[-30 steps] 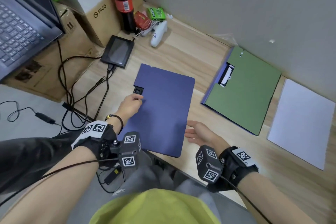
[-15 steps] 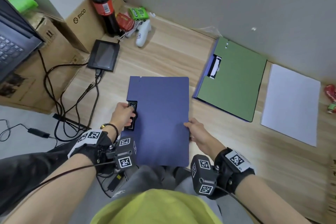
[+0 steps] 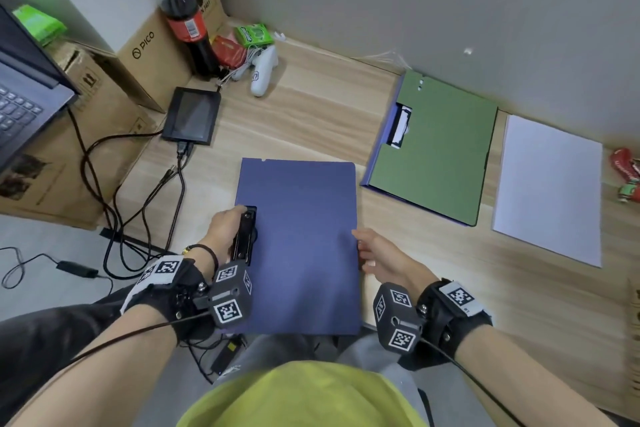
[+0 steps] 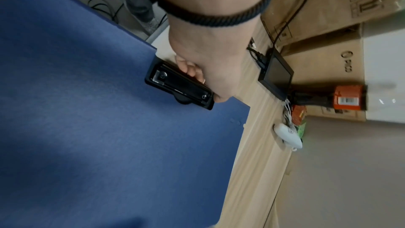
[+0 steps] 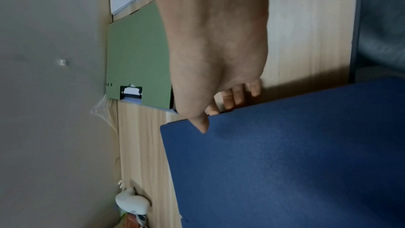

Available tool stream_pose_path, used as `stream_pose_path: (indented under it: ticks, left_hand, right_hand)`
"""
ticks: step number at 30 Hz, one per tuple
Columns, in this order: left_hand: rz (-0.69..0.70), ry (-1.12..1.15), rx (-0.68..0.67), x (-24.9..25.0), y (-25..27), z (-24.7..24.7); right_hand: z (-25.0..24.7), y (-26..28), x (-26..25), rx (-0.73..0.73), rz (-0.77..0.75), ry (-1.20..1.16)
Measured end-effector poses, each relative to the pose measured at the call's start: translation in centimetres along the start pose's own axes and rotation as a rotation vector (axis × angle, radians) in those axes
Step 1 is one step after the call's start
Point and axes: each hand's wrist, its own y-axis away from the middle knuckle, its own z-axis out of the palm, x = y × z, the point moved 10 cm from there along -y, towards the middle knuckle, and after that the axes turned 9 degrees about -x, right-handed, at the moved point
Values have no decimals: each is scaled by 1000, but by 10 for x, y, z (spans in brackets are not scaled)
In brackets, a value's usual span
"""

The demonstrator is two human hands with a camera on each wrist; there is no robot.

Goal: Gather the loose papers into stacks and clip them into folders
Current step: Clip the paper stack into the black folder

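Since a moment ago the blue folder [image 3: 298,246] is sitting squarer to the person, its near end now hanging over the desk edge [image 3: 450,350] toward their lap, and the right hand [image 3: 379,253] is closing in on its right side. The left hand [image 3: 225,230] is curling round the black clip [image 3: 244,236] on the folder's left edge, fingers wrapped under it and thumb over. The right hand is pinching the opposite edge, thumb on top, fingers tucked beneath. The white paper stack [image 3: 547,189] is lying well apart on the far right, beyond the green folder [image 3: 436,146], which is already showing a slip of white at its own clip. To my eye the cover is about to be opened: the right hand should be lifting only the top board while the left is steadying the spine side, keeping the overhanging end from tipping off. Then the papers need squaring before they go under the clip
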Motion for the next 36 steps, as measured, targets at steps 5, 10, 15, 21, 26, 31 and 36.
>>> stream_pose_path:
  ticks: [5, 10, 15, 21, 26, 31, 36]
  left_hand:
    - [54, 158, -43, 26, 7, 27]
    - [232, 61, -172, 78, 9, 90]
    - [333, -171, -425, 107, 31, 195]
    - [318, -400, -791, 117, 115, 315]
    - [401, -630, -973, 124, 153, 349]
    - [462, -660, -944, 153, 142, 315]
    - [463, -461, -718, 195, 97, 239]
  right_hand:
    - [3, 19, -43, -91, -197, -46]
    - [-27, 59, -79, -63, -334, -134]
    - [-86, 114, -92, 137, -531, -308]
    - [-121, 163, -109, 379, -631, -179]
    - [-128, 177, -115, 508, -675, 9]
    - [-144, 176, -106, 606, -599, 22]
    - [-182, 171, -60, 844, -460, -242]
